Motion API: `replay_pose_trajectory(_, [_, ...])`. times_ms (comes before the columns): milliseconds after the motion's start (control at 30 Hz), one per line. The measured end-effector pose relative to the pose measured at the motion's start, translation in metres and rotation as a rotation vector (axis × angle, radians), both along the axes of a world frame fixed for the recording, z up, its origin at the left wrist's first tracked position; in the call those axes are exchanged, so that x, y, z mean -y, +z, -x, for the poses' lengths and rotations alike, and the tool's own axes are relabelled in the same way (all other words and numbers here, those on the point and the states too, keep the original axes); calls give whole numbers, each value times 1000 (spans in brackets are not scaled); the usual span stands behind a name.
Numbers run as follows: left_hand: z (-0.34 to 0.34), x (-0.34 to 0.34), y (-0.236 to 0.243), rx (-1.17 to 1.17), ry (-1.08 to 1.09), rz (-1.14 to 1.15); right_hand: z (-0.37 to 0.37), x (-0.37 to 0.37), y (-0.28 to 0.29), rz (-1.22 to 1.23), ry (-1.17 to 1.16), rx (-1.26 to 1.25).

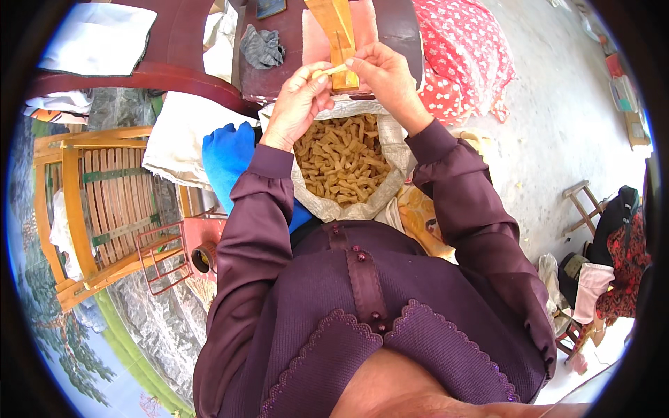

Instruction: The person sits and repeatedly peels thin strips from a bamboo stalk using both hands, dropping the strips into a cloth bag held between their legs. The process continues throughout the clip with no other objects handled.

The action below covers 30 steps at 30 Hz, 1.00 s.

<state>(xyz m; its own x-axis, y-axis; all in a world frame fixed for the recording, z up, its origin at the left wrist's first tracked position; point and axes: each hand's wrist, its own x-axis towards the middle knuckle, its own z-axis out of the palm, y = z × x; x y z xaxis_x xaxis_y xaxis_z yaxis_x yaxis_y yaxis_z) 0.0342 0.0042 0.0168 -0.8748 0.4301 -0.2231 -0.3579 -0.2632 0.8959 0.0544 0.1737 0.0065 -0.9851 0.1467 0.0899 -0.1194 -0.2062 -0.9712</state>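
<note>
Between my two hands a small pale yellow, soft-looking strip [336,70] is stretched, its exact kind unclear. My left hand [300,101] pinches its left end, where a thicker yellowish bit shows at the fingertips. At the other end my right hand [388,75] grips it between thumb and forefinger. Right behind the strip stands a yellow wooden stand [333,15] with a thin upright dark line, perhaps a rod or a slot. Below my hands, a white woven sack [397,150] with a rolled rim holds many short tan finger-shaped pieces [341,160].
The stand rests on a dark red table [293,42] with a pink cloth and a crumpled grey cloth [262,47]. A blue cloth [226,157] lies left of the sack, near a slatted bamboo chair [111,195]. Red flowered fabric [463,59] is at the right.
</note>
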Motion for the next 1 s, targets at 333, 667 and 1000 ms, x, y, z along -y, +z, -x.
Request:
replay_pose_trajectory(333, [36,-3,-9,-266,65,382,24,-2,-15,15,-59,3])
replay_pose_trajectory(667, [49,-14,-29,-620,75,1117,26,1,-28,-843,-268,127])
replay_pose_trajectory(1000, [-53,23,-39,-144,-136,625,-13,-33,-1,37,-133,79])
